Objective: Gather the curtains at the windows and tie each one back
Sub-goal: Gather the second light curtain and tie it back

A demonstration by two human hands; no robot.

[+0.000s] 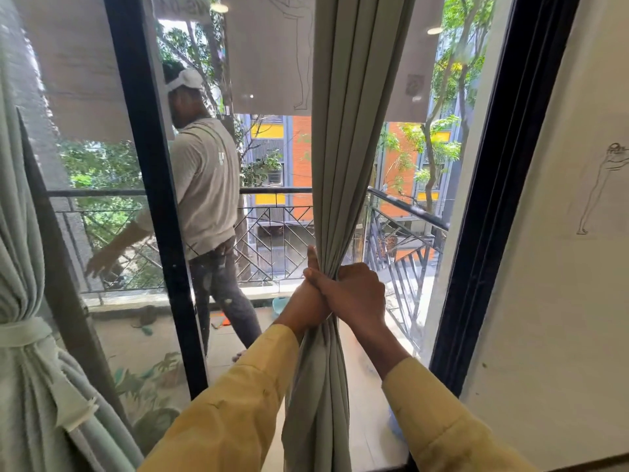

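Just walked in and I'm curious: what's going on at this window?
A person in yellow sleeves grips the long grey-green fabric curtain, bunched tight, with the left hand and right hand together. No tie shows on it yet. The pale green curtain at the far left is already bound with a white fabric band.

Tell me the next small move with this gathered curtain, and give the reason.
Probably hold the gathered curtain with the left hand alone and free the right hand to fetch a tie. Both hands grip the bundle and no band shows on it, while the tied curtain at the left edge already wears its band.
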